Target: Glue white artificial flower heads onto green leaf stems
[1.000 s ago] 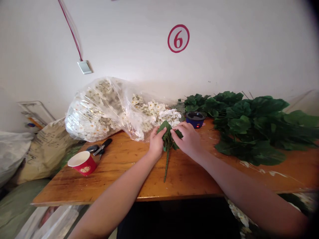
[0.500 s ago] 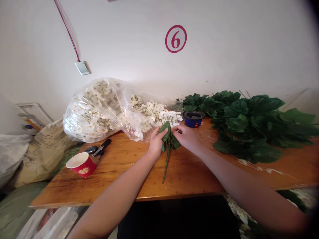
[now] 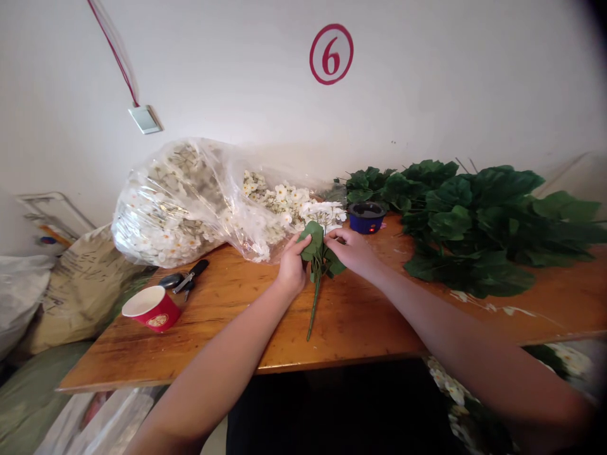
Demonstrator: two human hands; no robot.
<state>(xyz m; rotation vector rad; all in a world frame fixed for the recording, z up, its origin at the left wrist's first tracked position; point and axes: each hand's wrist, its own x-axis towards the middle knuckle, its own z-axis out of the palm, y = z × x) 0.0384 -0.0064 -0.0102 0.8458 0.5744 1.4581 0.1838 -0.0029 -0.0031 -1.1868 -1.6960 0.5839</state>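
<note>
An artificial flower stem (image 3: pixel 313 306) with green leaves and a white flower head (image 3: pixel 327 213) is held over the table, its bare lower end pointing toward me. My left hand (image 3: pixel 293 262) is closed on its leafy part from the left, thumb on a leaf (image 3: pixel 312 240). From the right, my right hand (image 3: pixel 349 248) pinches at the upper stems just below the blossoms; exactly what lies between its fingertips is too small to make out. Just behind that hand stands a small blue pot (image 3: pixel 366 218) with a lit red light and dark contents.
A clear plastic bag (image 3: pixel 175 202) of white artificial flowers lies at the back left of the wooden table (image 3: pixel 227 341). Green leaf sprays (image 3: pixel 474 227) are heaped on the right. A red paper cup (image 3: pixel 152 309) and scissors-like tool (image 3: pixel 190 278) stand at the left.
The view has tipped slightly downward, so the scene sits higher in the picture. Both hands stay at the flower stem, with the leaves spread a little differently between them.
</note>
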